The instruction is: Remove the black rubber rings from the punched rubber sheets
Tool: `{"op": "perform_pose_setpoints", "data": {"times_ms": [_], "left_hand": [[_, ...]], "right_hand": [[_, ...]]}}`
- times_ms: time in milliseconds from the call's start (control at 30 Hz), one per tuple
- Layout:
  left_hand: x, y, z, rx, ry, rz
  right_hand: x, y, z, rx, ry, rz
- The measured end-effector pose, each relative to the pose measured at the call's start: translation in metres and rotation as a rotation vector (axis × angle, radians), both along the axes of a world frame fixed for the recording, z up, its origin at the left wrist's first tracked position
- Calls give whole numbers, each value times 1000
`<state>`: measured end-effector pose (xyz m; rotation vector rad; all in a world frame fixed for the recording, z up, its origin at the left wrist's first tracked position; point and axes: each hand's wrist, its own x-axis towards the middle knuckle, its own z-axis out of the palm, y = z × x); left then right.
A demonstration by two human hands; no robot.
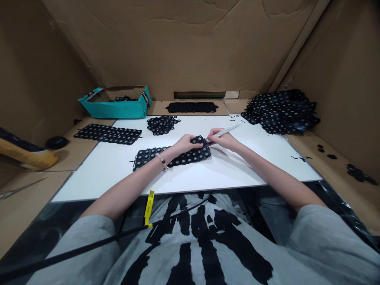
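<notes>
My left hand (185,145) grips a black sheet of joined rings (190,156) near its right end, thumb on top. The sheet rests on a white board (178,180). In my right hand (224,139) is a slim white pen-like tool (230,128), held as one holds a pen. Its tip meets the right end of the sheet, close to my left thumb; the exact tip is too small to make out. Just beyond my left hand lies a pile of loose black rings (162,125). Another ring sheet (109,133) lies to the left.
A teal box (114,109) with black rings inside stands at the back left. A heap of black sheets (282,111) lies at the back right, and one more sheet (192,107) at the back. Tweezers (22,188) and a yellow bottle (28,152) are at left. Cardboard walls (190,47) surround the board.
</notes>
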<state>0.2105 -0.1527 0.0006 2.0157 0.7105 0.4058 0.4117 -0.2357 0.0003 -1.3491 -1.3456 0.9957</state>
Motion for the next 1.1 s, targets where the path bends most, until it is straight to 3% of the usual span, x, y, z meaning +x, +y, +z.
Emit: {"op": "perform_pose_setpoints", "data": {"times_ms": [100,267,533,633,767,900,1100], "left_hand": [[1,1,-2,-53,-7,9],[0,9,-8,-127,-11,-35],[-5,12,1,-206,18,-130],[-5,15,2,-39,32,-128],[-6,21,-1,194,25,24],[-6,21,-2,170,-4,30],[-5,17,0,124,-23,-25]], "right_hand": [[-3,-2,1,-15,-44,-2],[-14,-7,-1,89,-326,-52],[-18,-8,-2,240,-409,-84],[-10,-5,1,189,-363,-81],[2,-1,7,28,-77,-51],[0,2,6,-5,122,-30],[-12,5,-9,26,-2,-67]]}}
